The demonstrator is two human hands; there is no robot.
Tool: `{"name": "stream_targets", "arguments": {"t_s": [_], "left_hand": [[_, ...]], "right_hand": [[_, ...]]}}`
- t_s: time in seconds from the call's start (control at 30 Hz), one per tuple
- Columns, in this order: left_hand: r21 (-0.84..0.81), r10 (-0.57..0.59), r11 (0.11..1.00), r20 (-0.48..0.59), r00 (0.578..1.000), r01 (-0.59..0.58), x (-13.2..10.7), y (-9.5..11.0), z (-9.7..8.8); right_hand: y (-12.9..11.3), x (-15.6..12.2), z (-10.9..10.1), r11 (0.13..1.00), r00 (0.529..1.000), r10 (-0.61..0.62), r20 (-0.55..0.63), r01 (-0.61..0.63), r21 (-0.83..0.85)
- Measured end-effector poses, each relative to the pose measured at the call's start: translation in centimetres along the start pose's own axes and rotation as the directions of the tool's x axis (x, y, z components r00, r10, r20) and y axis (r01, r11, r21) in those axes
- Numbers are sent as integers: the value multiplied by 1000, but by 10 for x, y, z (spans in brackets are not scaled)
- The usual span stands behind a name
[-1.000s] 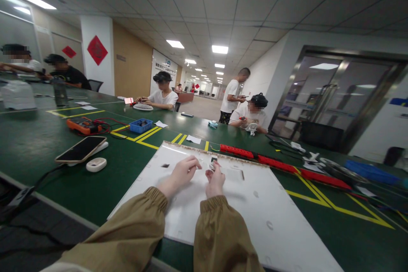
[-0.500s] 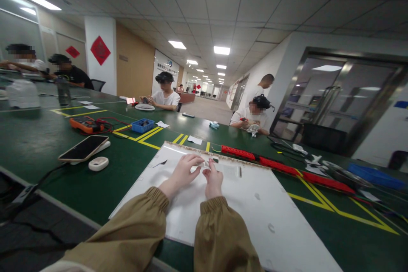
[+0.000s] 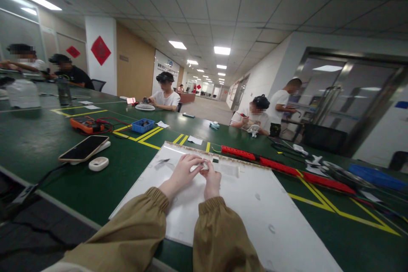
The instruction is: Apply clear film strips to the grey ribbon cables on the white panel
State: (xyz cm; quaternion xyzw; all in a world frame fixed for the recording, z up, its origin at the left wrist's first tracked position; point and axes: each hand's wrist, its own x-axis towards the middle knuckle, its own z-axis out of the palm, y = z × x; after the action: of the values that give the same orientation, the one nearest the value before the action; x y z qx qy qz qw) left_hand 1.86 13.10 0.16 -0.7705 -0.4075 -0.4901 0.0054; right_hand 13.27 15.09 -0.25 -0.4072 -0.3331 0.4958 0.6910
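Note:
Over the far part of a white board (image 3: 242, 212), my left hand (image 3: 185, 173) and my right hand (image 3: 211, 179) meet at the fingertips. Both are closed in a pinch around one small pale piece (image 3: 205, 165), mostly covered by the fingers and too small to name. Just beyond my right hand lies a small dark green square (image 3: 216, 161) on the board. To its right rests a clear flat strip or bag (image 3: 230, 171). On the left of my left hand is a clear film (image 3: 164, 165) with a dark bit on it.
Along the board's far edge runs a red power strip (image 3: 239, 153). On the green table's left stand a phone (image 3: 84, 148), a white oval case (image 3: 98, 163), an orange multimeter (image 3: 86, 124) and a blue tray (image 3: 142, 126). Several people work across the table.
My right hand has shifted slightly left, closer to my left fingers. In the background at right, a standing person has moved right, out from behind the seated co-worker.

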Motion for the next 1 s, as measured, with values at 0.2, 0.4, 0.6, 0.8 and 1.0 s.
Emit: {"name": "stream_targets", "arguments": {"t_s": [0.2,0.4,0.6,0.8,1.0], "left_hand": [[42,-71,997,-18,997,71,-1,-3,1],[57,-82,995,-13,997,82,-2,-5,2],[73,-87,994,5,996,87,-1,-7,3],[65,-97,993,12,995,96,-1,-8,3],[52,-116,992,33,993,114,0,-5,1]], "right_hand": [[5,-2,4,999,999,39,-17,-39,28],[11,1,2,992,994,112,-13,-111,64],[7,-2,2,977,979,203,-20,-201,76],[3,-6,4,961,964,264,-3,-263,90],[5,-8,6,968,969,243,41,-245,50]]}}
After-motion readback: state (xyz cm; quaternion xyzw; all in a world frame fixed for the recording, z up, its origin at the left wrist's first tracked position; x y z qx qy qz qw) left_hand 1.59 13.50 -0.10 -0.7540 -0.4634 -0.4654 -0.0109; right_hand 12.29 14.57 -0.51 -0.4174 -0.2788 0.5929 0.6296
